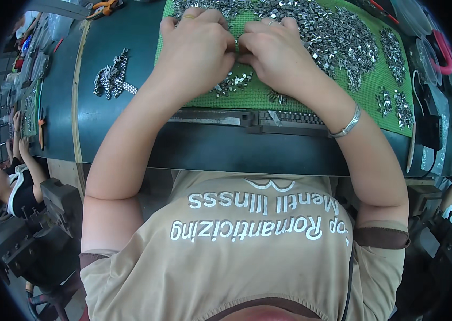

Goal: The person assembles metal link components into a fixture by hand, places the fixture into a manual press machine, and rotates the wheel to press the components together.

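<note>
Grip: your left hand point(196, 51) and right hand point(274, 53) are pinching one small link point(236, 45) together | Place: far-centre, over mat point(311, 91) | Risk: link is slipping into heap point(333, 32), getting lost.

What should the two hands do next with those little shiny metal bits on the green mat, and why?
Probably press the tiny piece pinched between them together. The left hand and right hand meet fingertip to fingertip over the green mat, though the piece itself is hidden. The big heap of metal pieces lies just beyond, so another is easy to take afterwards.
</note>
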The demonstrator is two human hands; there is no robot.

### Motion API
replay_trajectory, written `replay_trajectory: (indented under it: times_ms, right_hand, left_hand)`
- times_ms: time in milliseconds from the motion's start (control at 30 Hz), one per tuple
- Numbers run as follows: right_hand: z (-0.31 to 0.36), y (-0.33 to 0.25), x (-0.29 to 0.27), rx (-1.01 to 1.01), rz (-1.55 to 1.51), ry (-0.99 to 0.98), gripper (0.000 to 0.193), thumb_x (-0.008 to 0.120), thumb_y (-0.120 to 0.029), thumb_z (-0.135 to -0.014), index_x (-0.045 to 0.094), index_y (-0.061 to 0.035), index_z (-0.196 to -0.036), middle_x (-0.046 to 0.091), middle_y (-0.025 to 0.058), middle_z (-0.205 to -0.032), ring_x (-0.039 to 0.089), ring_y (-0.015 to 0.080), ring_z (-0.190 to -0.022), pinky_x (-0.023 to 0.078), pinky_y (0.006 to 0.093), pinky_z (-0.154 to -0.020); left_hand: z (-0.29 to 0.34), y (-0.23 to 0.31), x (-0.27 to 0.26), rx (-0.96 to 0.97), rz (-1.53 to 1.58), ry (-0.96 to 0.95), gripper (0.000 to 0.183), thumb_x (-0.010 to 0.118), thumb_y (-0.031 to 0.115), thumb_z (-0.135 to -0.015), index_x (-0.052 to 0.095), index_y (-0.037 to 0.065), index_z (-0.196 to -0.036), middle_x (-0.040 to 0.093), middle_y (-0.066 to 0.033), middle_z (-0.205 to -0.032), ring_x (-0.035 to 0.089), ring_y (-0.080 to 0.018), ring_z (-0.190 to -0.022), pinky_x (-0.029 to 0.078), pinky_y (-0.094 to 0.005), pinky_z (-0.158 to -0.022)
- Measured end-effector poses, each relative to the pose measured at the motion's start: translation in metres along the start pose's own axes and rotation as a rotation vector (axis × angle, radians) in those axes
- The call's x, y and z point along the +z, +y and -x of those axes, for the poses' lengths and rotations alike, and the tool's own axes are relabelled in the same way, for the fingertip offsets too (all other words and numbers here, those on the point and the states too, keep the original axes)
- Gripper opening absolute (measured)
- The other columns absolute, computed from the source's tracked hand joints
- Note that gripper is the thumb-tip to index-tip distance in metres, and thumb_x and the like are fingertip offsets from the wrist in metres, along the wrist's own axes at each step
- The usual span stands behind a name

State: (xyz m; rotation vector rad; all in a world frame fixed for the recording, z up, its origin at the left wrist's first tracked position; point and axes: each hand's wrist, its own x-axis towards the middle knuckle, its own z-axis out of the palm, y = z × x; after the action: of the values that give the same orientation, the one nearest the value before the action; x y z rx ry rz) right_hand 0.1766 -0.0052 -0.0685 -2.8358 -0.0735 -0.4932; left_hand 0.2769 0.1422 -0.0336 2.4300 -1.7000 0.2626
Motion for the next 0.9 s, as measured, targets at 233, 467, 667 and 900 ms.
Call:
replay_trajectory:
  times_ms: [233,467,667,900]
  right_hand:
    - [0.006,0.006,-0.015,-0.128,-0.002,-0.067,0.009,0.065,-0.006,-0.079,0.071,-0.0079,-0.085,0.059,0.005,-0.085,0.058,0.0258,-0.09,0.036,0.0423,-0.083]
    - [0.002,0.003,0.004,-0.073,0.04,-0.031,0.01,0.062,-0.002,-0.078,0.066,-0.0081,-0.085,0.061,0.0062,-0.089,0.059,0.0265,-0.096,0.037,0.043,-0.083]
    - [0.055,0.006,-0.042,-0.028,-0.082,0.111,0.013,0.059,0.002,-0.076,0.057,-0.0052,-0.087,0.058,0.0097,-0.087,0.056,0.031,-0.091,0.038,0.0432,-0.079]
    - [0.138,-0.009,-0.053,0.172,-0.304,0.144,0.013,0.061,0.003,-0.077,0.055,-0.0034,-0.086,0.054,0.0118,-0.09,0.052,0.0335,-0.089,0.041,0.0414,-0.076]
  left_hand:
    - [-0.001,0.001,0.008,-0.128,0.085,-0.026,0.008,0.069,0.014,-0.072,0.075,0.01,-0.075,0.066,-0.009,-0.1,0.058,-0.0296,-0.103,0.038,-0.0514,-0.086]
    - [0.006,0.003,0.011,-0.114,0.108,0.118,0.011,0.067,0.012,-0.081,0.072,0.009,-0.09,0.065,-0.0107,-0.099,0.059,-0.0314,-0.103,0.039,-0.0519,-0.084]
    - [0.016,0.057,-0.002,0.139,0.531,0.096,0.011,0.069,0.002,-0.077,0.063,0.004,-0.087,0.061,-0.0134,-0.092,0.056,-0.0362,-0.092,0.044,-0.0446,-0.08]
    - [0.02,0.1,0.018,0.28,0.575,0.018,0.016,0.069,0.001,-0.078,0.06,0.004,-0.09,0.057,-0.0104,-0.092,0.054,-0.0328,-0.09,0.041,-0.0417,-0.078]
